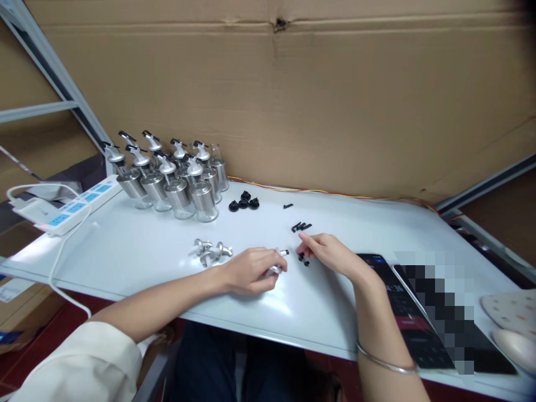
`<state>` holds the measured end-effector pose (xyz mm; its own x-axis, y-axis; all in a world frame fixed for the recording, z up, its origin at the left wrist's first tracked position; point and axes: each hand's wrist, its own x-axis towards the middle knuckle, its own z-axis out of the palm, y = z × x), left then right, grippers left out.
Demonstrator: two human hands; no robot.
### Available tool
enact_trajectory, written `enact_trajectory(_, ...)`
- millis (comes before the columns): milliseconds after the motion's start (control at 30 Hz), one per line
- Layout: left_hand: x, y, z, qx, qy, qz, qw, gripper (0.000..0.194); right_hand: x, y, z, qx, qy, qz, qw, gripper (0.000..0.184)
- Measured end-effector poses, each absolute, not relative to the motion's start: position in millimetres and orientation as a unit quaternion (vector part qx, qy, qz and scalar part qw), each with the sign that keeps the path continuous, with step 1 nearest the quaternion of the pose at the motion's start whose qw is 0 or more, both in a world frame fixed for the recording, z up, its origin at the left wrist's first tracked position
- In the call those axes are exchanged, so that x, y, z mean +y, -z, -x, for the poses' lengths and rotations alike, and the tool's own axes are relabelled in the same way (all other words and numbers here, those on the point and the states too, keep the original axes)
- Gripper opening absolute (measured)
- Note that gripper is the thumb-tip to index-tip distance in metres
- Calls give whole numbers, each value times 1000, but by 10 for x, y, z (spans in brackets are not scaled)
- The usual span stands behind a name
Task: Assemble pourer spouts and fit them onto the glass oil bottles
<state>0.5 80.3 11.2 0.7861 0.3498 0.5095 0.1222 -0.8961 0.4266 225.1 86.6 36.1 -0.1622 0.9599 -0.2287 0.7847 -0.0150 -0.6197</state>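
My left hand (pixel 255 271) is closed around a silver pourer spout (pixel 275 269) with a black tip, held just above the white table. To its right, my right hand (pixel 324 251) has its fingers curled together at the small black pieces (pixel 306 262) on the tabletop. Whether a piece is between those fingertips is hidden. Several black flip caps (pixel 302 226) lie just beyond this hand, and a single black cap (pixel 288 206) sits farther back. Left of my left hand is a cluster of silver pourer spouts (pixel 209 252).
Glass-and-steel bottles (pixel 203 198), most topped with pourers, stand at the back left. Black stoppers (pixel 244 201) lie beside them. A power strip (pixel 84 204) with a white cable runs along the left edge. A phone-like device (pixel 408 318) and a pale mouse (pixel 513 346) are at right.
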Motion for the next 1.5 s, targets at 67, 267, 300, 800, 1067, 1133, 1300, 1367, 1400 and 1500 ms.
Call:
enact_trajectory(67, 805, -110, -7, 125, -303, -926, 186, 17, 861, -364, -2242, -688, -336, 630, 132, 60)
enact_trajectory(267, 806, -112, -6, 124, -301, -928, 183, 17, 862, -320, -2262, -690, -345, 622, 135, 58)
enact_trajectory(300, 806, -111, -5, 125, -296, -929, 183, 17, 864, -318, -2263, -690, -345, 622, 136, 58)
enact_trajectory(800, 805, -98, 32, 128, -292, -916, 244, 21, 720, -548, -2038, -683, -576, 362, 267, 33)
enact_trajectory(1067, 792, -34, 20, 124, -260, -930, 226, 23, 713, -575, -1996, -640, -647, 318, 266, 26)
enact_trajectory(1133, 796, -36, 15, 114, -270, -935, 201, 24, 709, -584, -1999, -639, -651, 309, 271, 26)
enact_trajectory(1300, 851, -117, 44, 99, -333, -929, 127, 31, 692, -597, -1991, -646, -622, 317, 311, 26)
enact_trajectory(1367, 881, -160, 61, 102, -359, -922, 100, 30, 688, -603, -1980, -649, -605, 327, 326, 26)
enact_trajectory(1400, 893, -177, 67, 105, -365, -920, 93, 29, 688, -607, -1975, -651, -598, 331, 330, 26)
enact_trajectory(1500, 910, -196, 71, 107, -367, -919, 97, 28, 691, -615, -1964, -659, -580, 333, 343, 24)
